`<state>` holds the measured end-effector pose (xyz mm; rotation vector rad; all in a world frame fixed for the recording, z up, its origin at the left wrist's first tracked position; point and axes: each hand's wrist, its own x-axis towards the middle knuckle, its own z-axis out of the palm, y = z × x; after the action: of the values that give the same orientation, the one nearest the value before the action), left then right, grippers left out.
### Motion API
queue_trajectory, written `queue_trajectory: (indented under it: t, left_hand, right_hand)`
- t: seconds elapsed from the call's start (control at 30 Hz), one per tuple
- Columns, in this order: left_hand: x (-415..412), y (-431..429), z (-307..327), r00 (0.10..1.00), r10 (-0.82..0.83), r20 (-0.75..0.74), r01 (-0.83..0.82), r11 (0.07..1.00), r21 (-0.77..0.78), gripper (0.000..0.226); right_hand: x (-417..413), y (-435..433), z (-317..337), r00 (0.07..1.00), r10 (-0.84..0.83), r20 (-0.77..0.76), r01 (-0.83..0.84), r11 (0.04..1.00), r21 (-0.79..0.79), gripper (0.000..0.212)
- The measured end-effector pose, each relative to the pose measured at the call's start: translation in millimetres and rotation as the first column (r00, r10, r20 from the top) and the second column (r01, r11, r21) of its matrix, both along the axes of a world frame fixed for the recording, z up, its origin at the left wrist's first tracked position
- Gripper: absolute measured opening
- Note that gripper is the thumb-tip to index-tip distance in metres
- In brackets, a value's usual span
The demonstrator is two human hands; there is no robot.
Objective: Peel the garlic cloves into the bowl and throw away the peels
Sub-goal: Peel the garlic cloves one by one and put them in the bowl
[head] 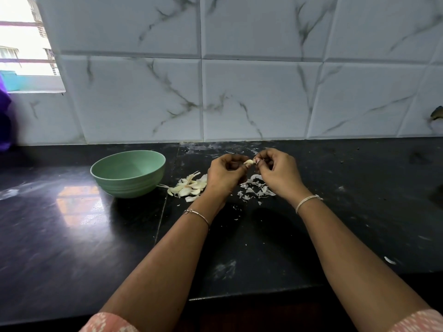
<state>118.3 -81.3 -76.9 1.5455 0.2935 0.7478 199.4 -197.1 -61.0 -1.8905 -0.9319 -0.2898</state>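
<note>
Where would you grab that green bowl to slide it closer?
By the rim, pinched from above on its right side, thumb inside and fingers outside. The bowl stands upright with its mouth open, and its rounded wall looks too wide for one hand to wrap. Garlic cloves lie close beside its base there, so come down, not sideways.

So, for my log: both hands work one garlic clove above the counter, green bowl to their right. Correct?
No: in the head view the green bowl sits left of the left hand and right hand, which do work one garlic clove.
</note>
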Motion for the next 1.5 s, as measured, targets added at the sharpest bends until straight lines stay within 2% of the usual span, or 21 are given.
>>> queue_trajectory:
  t: [0.1, 0.27, 0.47, 0.77, 0.83, 0.93, 1.03, 1.13, 1.2, 1.33, 1.4, 1.5]
  left_hand:
    - [-0.6, -1.3, 1.4, 0.999, -0.038, 0.023, 0.040, 0.997, -0.061, 0.011]
    - [-3.7, -1.5, 2.6, 0.994, -0.110, 0.024, 0.112, 0.988, -0.108, 0.024]
    - [-3.7, 0.6, 2.2, 0.994, -0.107, -0.001, 0.107, 0.993, -0.057, 0.025]
    - [-7.5, -0.8, 4.1, 0.987, -0.163, -0.002, 0.163, 0.986, -0.027, 0.021]
    - [-8.0, 0.7, 4.1, 0.988, -0.156, -0.004, 0.155, 0.987, -0.042, 0.021]
    - [-7.7, 1.3, 3.5, 0.987, -0.158, -0.013, 0.157, 0.986, -0.052, 0.017]
    - [-7.1, 0.3, 2.9, 0.986, -0.164, -0.012, 0.163, 0.986, -0.048, 0.017]
    - [-5.5, 0.8, 3.0, 0.986, -0.167, -0.007, 0.167, 0.984, -0.058, 0.017]
    - [-4.8, 0.5, 3.1, 0.985, -0.172, -0.012, 0.170, 0.983, -0.066, 0.017]
    - [-3.9, -0.1, 2.1, 0.989, -0.146, -0.019, 0.145, 0.989, -0.012, 0.018]
    - [-2.6, 0.5, 1.3, 0.994, -0.106, -0.019, 0.107, 0.993, 0.041, 0.020]
    - [-0.2, 1.9, 1.1, 0.997, -0.058, -0.041, 0.063, 0.991, 0.122, 0.022]
  right_hand:
    - [-2.7, -2.8, 0.7, 0.985, -0.054, 0.166, 0.065, 0.996, -0.062, 0.005]
    - [-1.1, -4.8, 0.2, 0.970, -0.036, 0.242, 0.063, 0.993, -0.103, 0.007]
    - [-0.3, -4.5, -0.4, 0.966, -0.030, 0.258, 0.064, 0.990, -0.127, 0.008]
    - [9.9, -17.3, 5.8, 0.919, -0.340, 0.201, 0.349, 0.937, -0.013, 0.013]
    - [14.5, -20.5, 5.0, 0.925, -0.322, 0.202, 0.343, 0.936, -0.081, 0.016]
    - [17.1, -22.3, 2.2, 0.956, -0.227, 0.187, 0.273, 0.921, -0.280, 0.020]
    - [14.0, -20.7, 2.3, 0.964, -0.194, 0.185, 0.247, 0.910, -0.334, 0.003]
    - [13.2, -21.0, 2.8, 0.967, -0.181, 0.180, 0.232, 0.919, -0.319, 0.024]
    - [13.5, -20.3, 2.2, 0.980, -0.126, 0.152, 0.165, 0.946, -0.279, 0.027]
    - [14.3, -14.0, 0.3, 1.000, -0.013, 0.011, 0.014, 0.995, -0.102, 0.018]
    - [13.0, -11.6, 2.1, 0.989, 0.064, -0.130, -0.063, 0.998, 0.015, 0.010]
    - [9.2, -9.7, 4.3, 0.927, 0.199, -0.319, -0.172, 0.979, 0.113, 0.013]
